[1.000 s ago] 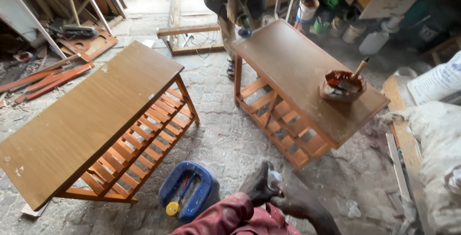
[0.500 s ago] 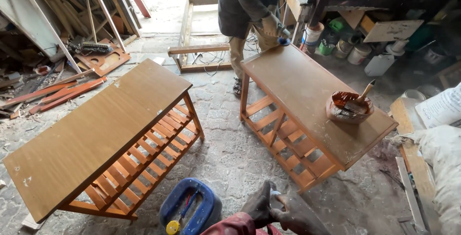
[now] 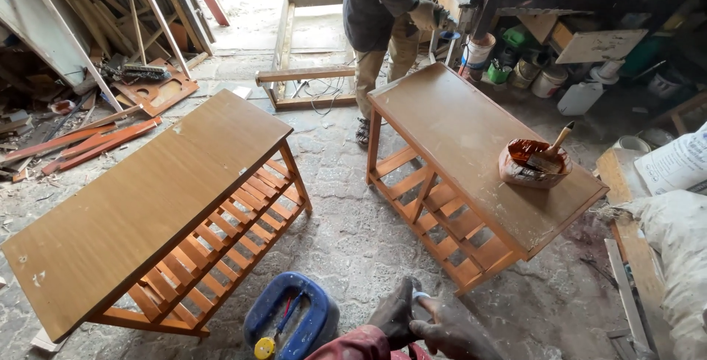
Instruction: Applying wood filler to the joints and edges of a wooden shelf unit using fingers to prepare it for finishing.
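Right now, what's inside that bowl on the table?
The bowl on the right table holds reddish-brown liquid and a brush with its handle sticking out. The bristles and the bowl's bottom are covered.

A carpentry workshop: stacked timber (image 3: 88,6) far left, two unfinished wooden tables (image 3: 471,139), paint tins (image 3: 515,73) far right.

Counting it up: two rectangular brown wooden tables with slatted lower shelves (image 3: 155,205) (image 3: 479,146), one round bowl of reddish-brown stain (image 3: 532,166) with one wooden-handled brush (image 3: 554,148), one cut-open blue plastic jerrycan (image 3: 291,317), and two people.
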